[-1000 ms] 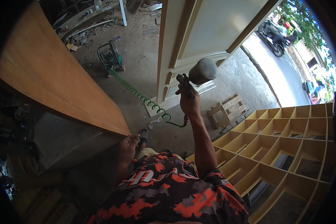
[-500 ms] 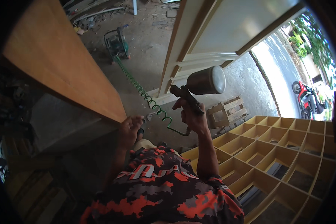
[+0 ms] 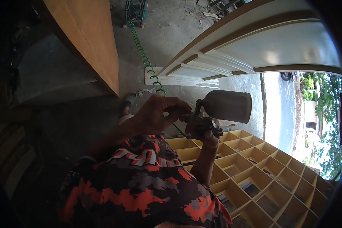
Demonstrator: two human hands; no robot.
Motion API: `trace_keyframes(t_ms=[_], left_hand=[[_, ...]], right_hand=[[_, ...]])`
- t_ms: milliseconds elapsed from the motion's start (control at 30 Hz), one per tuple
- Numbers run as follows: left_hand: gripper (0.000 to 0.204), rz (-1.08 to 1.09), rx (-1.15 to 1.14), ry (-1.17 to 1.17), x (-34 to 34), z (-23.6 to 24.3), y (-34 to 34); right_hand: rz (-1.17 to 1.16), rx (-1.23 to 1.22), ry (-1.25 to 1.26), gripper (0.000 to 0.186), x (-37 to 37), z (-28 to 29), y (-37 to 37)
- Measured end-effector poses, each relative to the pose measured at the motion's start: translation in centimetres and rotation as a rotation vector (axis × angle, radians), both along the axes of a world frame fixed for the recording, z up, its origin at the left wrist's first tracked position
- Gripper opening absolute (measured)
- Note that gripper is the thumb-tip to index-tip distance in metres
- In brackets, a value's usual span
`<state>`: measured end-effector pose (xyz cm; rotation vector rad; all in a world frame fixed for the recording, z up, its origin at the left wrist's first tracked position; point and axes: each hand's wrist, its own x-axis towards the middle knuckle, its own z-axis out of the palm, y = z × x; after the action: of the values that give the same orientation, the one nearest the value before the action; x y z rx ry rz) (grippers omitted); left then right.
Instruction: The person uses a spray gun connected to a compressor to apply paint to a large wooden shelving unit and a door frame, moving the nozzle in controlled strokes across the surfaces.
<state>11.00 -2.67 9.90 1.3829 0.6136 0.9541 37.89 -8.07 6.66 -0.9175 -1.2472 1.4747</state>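
Note:
My right hand (image 3: 205, 133) is wrapped round the handle of a spray gun (image 3: 198, 121), just above my lap to the right of centre. The gun's dull metal cup (image 3: 228, 106) lies on its side, pointing right. My left hand (image 3: 157, 112) reaches across from the left, its thumb and fingers pinched at the gun's nozzle end; the fingers partly hide that end. A coiled green air hose (image 3: 142, 53) runs from the far floor toward the gun, and its lower stretch passes behind my left hand.
A pale panelled door (image 3: 231, 57) stands ahead right, its foot by a white board (image 3: 152, 76). An orange-brown wooden panel (image 3: 89, 41) rises at left. A yellowish compartmented wooden frame (image 3: 250, 163) fills the lower right. A green compressor (image 3: 136, 13) sits far off.
My left hand has risen and moved right from beside the wooden panel to the gun's nozzle. The gun has come lower and turned in my right hand. My view has swung to the right.

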Motion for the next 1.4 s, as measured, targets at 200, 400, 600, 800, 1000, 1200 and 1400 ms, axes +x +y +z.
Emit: trace_keyframes(t_ms=[200, 400, 600, 800, 1000, 1200, 1400], left_hand=[[0.023, -0.070, -0.205, -0.169, 0.2, -0.6, -0.8], [0.021, -0.056, -0.179, -0.140, 0.0, 0.1, -1.0], [0.018, 0.006, -0.077, -0.049, 0.1, -0.5, -0.8], [0.016, 0.015, 0.075, 0.038, -0.1, -0.2, -0.1], [0.014, 0.161, -0.067, 0.009, -1.2, -3.9, 1.3], [0.019, 0.105, -0.166, 0.173, -2.5, -5.3, 1.6], [0.021, 0.138, -0.240, 0.246, -3.5, -6.5, 0.8]], right_hand=[[0.070, 0.022, 0.248, 0.062, 5.9, -6.4, -0.6], [0.284, 0.033, 0.357, 0.061, 5.3, -4.2, 0.3], [-0.036, -0.044, 0.225, 0.081, 0.6, -1.3, -0.3], [0.024, 0.017, 0.064, 0.081, 0.4, -0.6, -0.2], [0.107, -0.078, -0.226, 0.046, -0.8, 1.6, -0.5], [0.176, -0.001, -0.315, 0.037, -3.0, 0.1, -0.8], [0.242, 0.070, -0.376, 0.023, -4.6, -0.2, -0.5]])
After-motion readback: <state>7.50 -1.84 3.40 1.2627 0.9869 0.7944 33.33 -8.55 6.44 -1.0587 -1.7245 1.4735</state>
